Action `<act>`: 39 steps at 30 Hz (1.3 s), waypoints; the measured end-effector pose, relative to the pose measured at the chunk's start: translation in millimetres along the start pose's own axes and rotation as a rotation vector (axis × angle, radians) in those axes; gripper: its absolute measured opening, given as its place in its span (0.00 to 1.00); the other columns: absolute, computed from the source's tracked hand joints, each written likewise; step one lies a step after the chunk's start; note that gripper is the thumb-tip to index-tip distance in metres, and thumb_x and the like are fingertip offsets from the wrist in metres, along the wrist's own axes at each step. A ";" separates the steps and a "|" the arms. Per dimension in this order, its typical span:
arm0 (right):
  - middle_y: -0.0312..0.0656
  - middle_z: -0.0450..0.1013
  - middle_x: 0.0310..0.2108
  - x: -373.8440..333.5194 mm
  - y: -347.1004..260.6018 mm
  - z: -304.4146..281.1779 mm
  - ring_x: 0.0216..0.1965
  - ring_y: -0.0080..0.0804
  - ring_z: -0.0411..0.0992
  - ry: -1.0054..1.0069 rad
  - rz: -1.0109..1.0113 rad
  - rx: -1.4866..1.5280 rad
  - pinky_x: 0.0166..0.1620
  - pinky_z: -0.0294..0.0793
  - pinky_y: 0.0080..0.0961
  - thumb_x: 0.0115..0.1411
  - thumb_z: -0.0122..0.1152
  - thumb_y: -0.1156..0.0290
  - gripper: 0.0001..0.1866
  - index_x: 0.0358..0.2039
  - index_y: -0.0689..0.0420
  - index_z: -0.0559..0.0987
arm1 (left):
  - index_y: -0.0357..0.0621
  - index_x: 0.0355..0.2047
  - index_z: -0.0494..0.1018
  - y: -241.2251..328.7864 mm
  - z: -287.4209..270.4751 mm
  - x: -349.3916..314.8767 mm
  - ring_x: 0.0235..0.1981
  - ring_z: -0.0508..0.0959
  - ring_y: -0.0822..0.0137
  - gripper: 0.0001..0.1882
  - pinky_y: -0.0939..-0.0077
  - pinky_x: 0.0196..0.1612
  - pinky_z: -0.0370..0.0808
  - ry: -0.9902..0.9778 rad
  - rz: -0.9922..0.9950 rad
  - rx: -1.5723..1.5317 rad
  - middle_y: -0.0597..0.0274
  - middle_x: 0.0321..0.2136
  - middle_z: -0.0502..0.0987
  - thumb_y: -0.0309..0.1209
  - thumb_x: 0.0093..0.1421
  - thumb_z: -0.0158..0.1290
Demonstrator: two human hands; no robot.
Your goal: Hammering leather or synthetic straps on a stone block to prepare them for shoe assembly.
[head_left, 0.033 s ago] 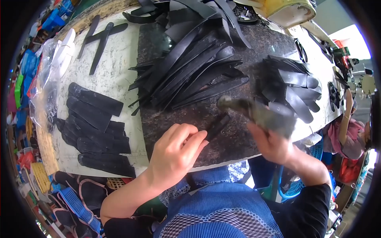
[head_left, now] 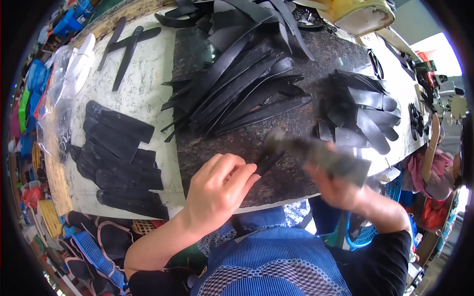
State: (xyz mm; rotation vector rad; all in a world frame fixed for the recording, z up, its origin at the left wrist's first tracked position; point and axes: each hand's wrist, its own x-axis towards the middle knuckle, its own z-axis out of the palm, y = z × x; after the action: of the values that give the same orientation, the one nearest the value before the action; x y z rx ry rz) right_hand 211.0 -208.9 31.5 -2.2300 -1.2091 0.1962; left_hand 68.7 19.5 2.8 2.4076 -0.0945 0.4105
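black strip [head_left: 269,163], left grip [head_left: 217,185] pinching it, right grip [head_left: 336,190] round blurred tool [head_left: 335,162], board [head_left: 291,183] visible to front edge

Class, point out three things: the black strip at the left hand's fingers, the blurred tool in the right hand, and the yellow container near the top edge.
Black strip [head_left: 271,163]: head view, middle of its visible length.
Blurred tool [head_left: 344,165]: head view, its broad end.
Yellow container [head_left: 353,13]: head view, outer wall.

Gap between left grip [head_left: 216,183], strip pile [head_left: 239,91]
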 end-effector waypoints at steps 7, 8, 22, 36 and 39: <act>0.49 0.74 0.23 9.8 -5.9 -1.6 0.23 0.44 0.78 -0.111 -0.139 0.112 0.27 0.75 0.35 0.56 0.65 0.78 0.13 0.41 0.59 0.75 | 0.35 0.45 0.80 3.4 -24.3 -4.5 0.36 0.77 0.59 0.19 0.68 0.40 0.78 -0.161 -0.008 -0.041 0.60 0.35 0.74 0.21 0.50 0.66; 0.49 0.74 0.23 6.6 -3.2 2.5 0.23 0.44 0.79 -0.095 -0.304 0.051 0.26 0.75 0.35 0.56 0.65 0.78 0.14 0.42 0.59 0.75 | 0.35 0.45 0.80 3.8 -24.6 -7.4 0.36 0.77 0.59 0.19 0.68 0.40 0.78 -0.158 -0.014 -0.039 0.60 0.35 0.74 0.21 0.50 0.66; 0.46 0.77 0.28 16.8 -16.3 15.6 0.19 0.38 0.77 -0.168 -0.254 0.166 0.21 0.75 0.32 0.64 0.62 0.74 0.09 0.43 0.62 0.74 | 0.39 0.37 0.83 -5.5 -37.3 -32.0 0.31 0.79 0.61 0.14 0.69 0.32 0.77 -0.086 -0.050 -0.097 0.62 0.31 0.77 0.24 0.49 0.69; 0.47 0.74 0.23 17.1 -23.8 13.7 0.21 0.39 0.78 -0.136 -0.231 0.181 0.22 0.73 0.34 0.61 0.61 0.80 0.03 0.36 0.63 0.77 | 0.37 0.42 0.81 -15.0 -42.4 -22.6 0.36 0.79 0.59 0.17 0.66 0.39 0.78 -0.137 -0.079 -0.152 0.59 0.36 0.77 0.22 0.51 0.67; 0.43 0.73 0.20 30.5 -25.2 10.0 0.21 0.41 0.78 -0.141 -0.064 0.206 0.21 0.73 0.35 0.62 0.62 0.78 0.06 0.39 0.61 0.75 | 0.36 0.44 0.80 -8.5 -42.1 -27.3 0.37 0.78 0.59 0.19 0.66 0.40 0.78 -0.126 -0.038 -0.088 0.59 0.36 0.75 0.23 0.51 0.67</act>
State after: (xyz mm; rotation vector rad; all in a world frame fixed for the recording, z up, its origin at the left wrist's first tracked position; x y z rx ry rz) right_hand 206.6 -169.7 41.9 -2.0243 -1.2706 0.4395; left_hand 33.0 52.0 19.1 2.3433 -0.1200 0.2320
